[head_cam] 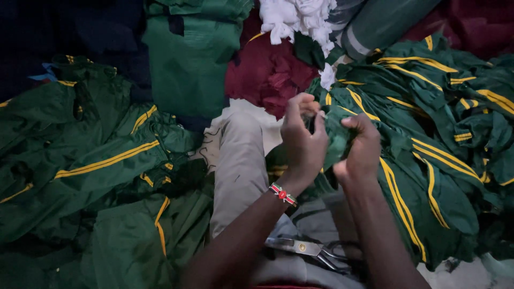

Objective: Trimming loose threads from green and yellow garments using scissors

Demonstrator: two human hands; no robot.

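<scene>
A green garment (412,176) with yellow side stripes lies over the person's right knee, its long axis running from the bunched end in the hands down and away toward the lower right, the stripes following the same slant. The bunched end points up and to the left, between the two hands. The left hand (303,140) pinches a fold of this cloth between thumb and fingers, which are closed on it; a beaded wristband (282,195) sits on that wrist. The right hand (360,149) is clenched around the same wad of green cloth, just beside the left hand and nearly touching it. Below the forearms, scissors (313,250) lie on the lap, blades pointing left, handles to the right. The grey trouser leg (240,166) runs upward between the heaps. To the left lies a pile (96,166) of similar green striped garments; more of them are heaped at the right. Beyond the hands sit maroon cloth (262,72), white scraps (297,18) and a green sack (187,59).
</scene>
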